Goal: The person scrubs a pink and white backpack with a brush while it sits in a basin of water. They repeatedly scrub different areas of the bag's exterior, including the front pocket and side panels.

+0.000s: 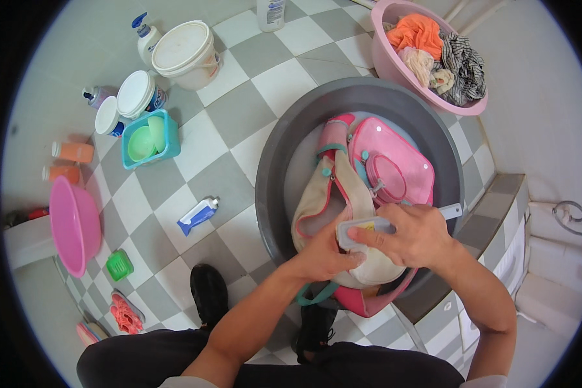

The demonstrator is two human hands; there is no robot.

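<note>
My right hand (412, 235) grips a white plastic scrubbing brush (347, 234), its handle end (451, 211) sticking out past my knuckles. A yellow label shows on the brush's back; the bristles are hidden. Close against the brush head, my left hand (320, 252) holds the beige fabric of a pink-and-beige backpack (356, 186). The backpack lies in a large dark grey basin (291, 119) with cloudy water in it. Its pink front pocket (393, 145) faces up, and a pink strap (368, 303) hangs over the near rim.
A pink basin (383, 58) of clothes stands behind the grey one. Left on the tiles lie a blue-and-white tube (199, 216) and a green soap dish (119, 265). Beyond are a turquoise basket (151, 157), lidded buckets (184, 56) and a pink basin (75, 225). A tiled ledge (497, 208) borders the right.
</note>
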